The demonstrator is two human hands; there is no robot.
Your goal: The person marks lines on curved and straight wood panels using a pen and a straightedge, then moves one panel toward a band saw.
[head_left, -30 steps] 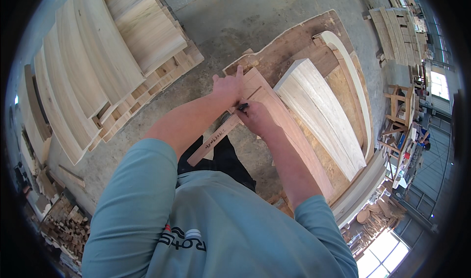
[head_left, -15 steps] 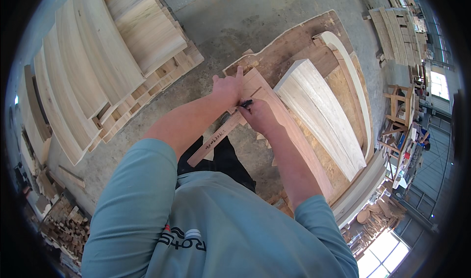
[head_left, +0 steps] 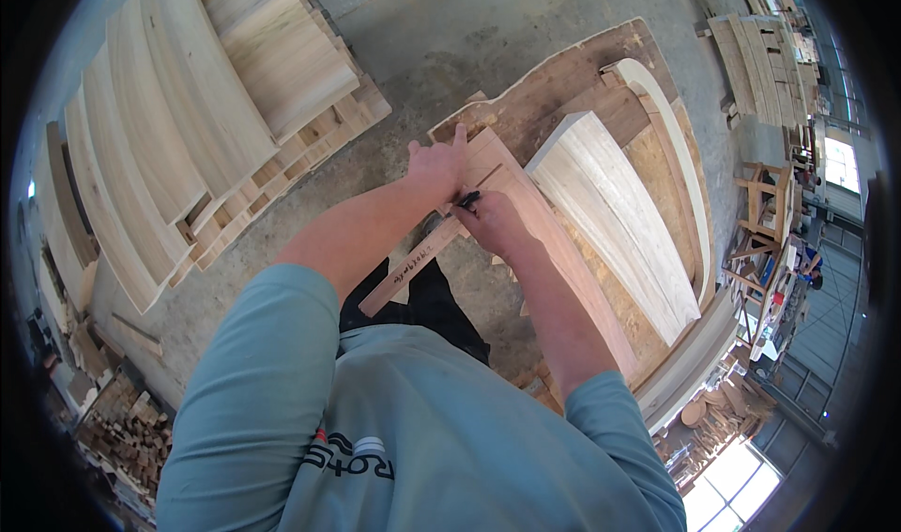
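My left hand [head_left: 435, 169] is at the near-left corner of a long reddish board [head_left: 563, 255]. One finger stretches along the board's end and the others bend at its edge, steadying a flat wooden strip [head_left: 408, 274]. The strip carries handwriting and juts toward my body; my hands partly cover its upper end. My right hand [head_left: 495, 222] is closed around a short black marker [head_left: 469, 198], low beside the left wrist where strip and board meet. A thin dark line [head_left: 492, 175] shows on the board just beyond the marker. The marker's tip is hidden.
A pale thick plank [head_left: 624, 222] and a curved strip [head_left: 680, 157] lie to the right on a brown sheet [head_left: 563, 77]. Wide curved panels [head_left: 197, 91] are stacked at left. Wooden frames [head_left: 765, 199] stand far right; offcuts [head_left: 117, 429] pile lower left.
My right hand and the black marker have shifted slightly left. The strip's position barely differs, and my left hand stays at the board's corner.
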